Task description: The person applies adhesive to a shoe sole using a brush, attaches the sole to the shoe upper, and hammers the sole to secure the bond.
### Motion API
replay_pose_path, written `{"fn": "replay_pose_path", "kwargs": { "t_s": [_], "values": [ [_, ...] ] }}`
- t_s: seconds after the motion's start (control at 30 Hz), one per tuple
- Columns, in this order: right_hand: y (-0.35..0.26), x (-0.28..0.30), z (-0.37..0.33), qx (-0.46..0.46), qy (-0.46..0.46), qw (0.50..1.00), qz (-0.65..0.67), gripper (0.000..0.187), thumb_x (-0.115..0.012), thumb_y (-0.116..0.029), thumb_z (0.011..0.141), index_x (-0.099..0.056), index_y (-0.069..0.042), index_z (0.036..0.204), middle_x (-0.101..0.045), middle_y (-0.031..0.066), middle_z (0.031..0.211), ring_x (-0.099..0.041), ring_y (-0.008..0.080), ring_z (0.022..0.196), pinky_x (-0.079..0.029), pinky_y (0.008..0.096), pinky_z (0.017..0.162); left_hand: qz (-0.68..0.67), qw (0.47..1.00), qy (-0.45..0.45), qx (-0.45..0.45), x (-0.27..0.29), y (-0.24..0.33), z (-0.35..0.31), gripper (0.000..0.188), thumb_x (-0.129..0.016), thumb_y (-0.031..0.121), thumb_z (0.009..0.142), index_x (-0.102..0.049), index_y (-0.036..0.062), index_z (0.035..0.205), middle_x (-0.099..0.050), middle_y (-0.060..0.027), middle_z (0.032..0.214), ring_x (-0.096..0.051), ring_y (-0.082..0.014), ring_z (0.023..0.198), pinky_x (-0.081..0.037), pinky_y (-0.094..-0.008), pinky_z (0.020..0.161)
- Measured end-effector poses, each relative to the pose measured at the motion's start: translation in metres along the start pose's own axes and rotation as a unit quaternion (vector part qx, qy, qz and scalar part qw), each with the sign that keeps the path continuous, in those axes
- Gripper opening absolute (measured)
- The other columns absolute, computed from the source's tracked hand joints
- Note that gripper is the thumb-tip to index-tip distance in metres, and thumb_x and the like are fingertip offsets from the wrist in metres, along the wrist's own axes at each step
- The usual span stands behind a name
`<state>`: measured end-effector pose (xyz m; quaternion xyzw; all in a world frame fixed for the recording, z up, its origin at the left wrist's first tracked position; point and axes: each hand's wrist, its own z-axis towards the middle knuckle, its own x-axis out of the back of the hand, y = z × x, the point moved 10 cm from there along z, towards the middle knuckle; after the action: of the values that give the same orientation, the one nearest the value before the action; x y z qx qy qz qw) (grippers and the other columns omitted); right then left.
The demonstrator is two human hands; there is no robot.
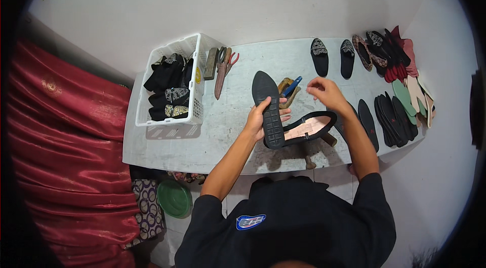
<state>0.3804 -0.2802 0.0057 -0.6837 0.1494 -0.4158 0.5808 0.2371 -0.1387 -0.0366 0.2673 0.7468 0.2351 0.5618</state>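
Upright in my left hand is a black shoe sole, its treaded underside showing. The thumb lies across it, and fingertips stick out past its right edge. Just below and right of it is a black shoe with a pale beige inside, apparently over a dark stand whose base is mostly hidden. My right hand hovers above the table with curled fingers, the tips drawn together; anything between them is too small to see. Left of those fingers, a blue-handled tool rests on a yellowish-brown object.
A white basket of black patterned shoes stands at left, beside scissors and red-handled pliers. A hammer lies near the front edge. Finished-looking shoes, black soles and coloured cut pieces line the right side.
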Motion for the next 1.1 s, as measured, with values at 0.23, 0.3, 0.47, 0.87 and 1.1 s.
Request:
{"fn": "replay_pose_path", "kwargs": {
  "t_s": [0.23,0.3,0.47,0.87,1.1],
  "values": [
    [0.107,-0.015,0.081,-0.079,-0.033,0.989,-0.118,0.032,-0.073,-0.021,0.078,-0.065,0.001,0.1,-0.067,0.0113,0.083,-0.066,0.0177,0.073,-0.052,0.0308,0.065,-0.025,0.999,0.004,0.019,0.004,-0.017,0.018,0.042,-0.049,0.025,0.099,-0.043,-0.0053,0.128,-0.058,-0.0215,0.124,-0.065,-0.039,0.099,-0.059,-0.0477,0.083],
    [0.106,-0.012,0.094,0.015,0.024,0.977,-0.213,0.041,-0.074,-0.026,0.074,-0.064,0.0,0.104,-0.068,0.0181,0.09,-0.067,0.0284,0.083,-0.053,0.0373,0.074,-0.027,0.999,0.008,0.029,0.003,-0.02,0.023,0.042,-0.048,0.024,0.099,-0.042,-0.0042,0.129,-0.057,-0.022,0.125,-0.066,-0.0388,0.098,-0.059,-0.0465,0.082],
    [0.145,-0.025,0.116,-0.04,-0.003,0.976,-0.213,0.044,-0.076,-0.026,0.072,-0.063,0.0,0.104,-0.067,0.0192,0.092,-0.066,0.0324,0.089,-0.052,0.0393,0.079,-0.001,0.999,0.018,0.04,0.005,-0.024,0.031,0.042,-0.049,0.023,0.099,-0.041,-0.0047,0.13,-0.057,-0.0237,0.125,-0.067,-0.0381,0.096,-0.059,-0.0453,0.081],
    [0.138,-0.096,0.112,-0.14,-0.174,0.97,0.093,0.021,-0.073,-0.004,0.079,-0.064,0.004,0.097,-0.068,0.0101,0.078,-0.067,0.0175,0.066,-0.057,0.0275,0.061,-0.024,0.998,0.035,0.038,0.027,-0.02,0.024,0.042,-0.048,0.024,0.098,-0.045,-0.0068,0.127,-0.059,-0.0214,0.121,-0.066,-0.0346,0.095,-0.06,-0.0428,0.079],
    [0.12,-0.078,0.108,-0.116,-0.148,0.975,0.119,0.022,-0.071,-0.006,0.081,-0.069,0.002,0.101,-0.069,0.0102,0.082,-0.067,0.0161,0.068,-0.056,0.0271,0.065,-0.045,0.998,0.012,0.031,0.025,-0.013,0.016,0.053,-0.042,0.039,0.098,-0.046,-0.0043,0.128,-0.059,-0.0211,0.121,-0.066,-0.0339,0.094,-0.058,-0.0466,0.081]
  ]
}}
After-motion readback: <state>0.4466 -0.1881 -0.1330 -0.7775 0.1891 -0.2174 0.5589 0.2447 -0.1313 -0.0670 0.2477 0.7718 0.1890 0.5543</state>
